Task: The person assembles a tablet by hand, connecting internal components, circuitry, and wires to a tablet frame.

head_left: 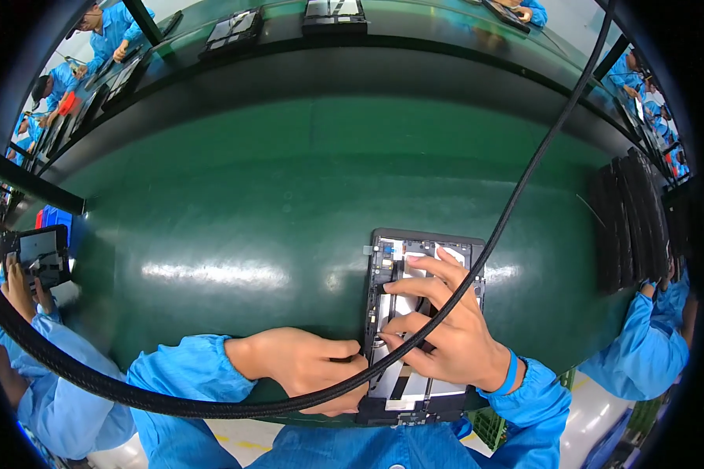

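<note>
An opened tablet (391, 375) with a dark frame lies on the green table in front of me, its silver inside and circuit parts facing up. My left hand (305, 371) is closed at its lower left edge, with curled fingers against the frame. Over the middle of the tablet is my right hand (454, 328), wearing a blue wrist band (511, 373). Its thumb and index finger pinch close together near the tablet's left inner side, while the other fingers spread above. Whatever lies between those fingertips is too small to make out.
A thick black cable (524, 184) arcs across the view, in front of both hands. Dark flat pieces (632, 223) stand stacked at the right. A co-worker at the left holds another tablet (43, 254). More opened devices (335, 16) lie on the raised shelf behind.
</note>
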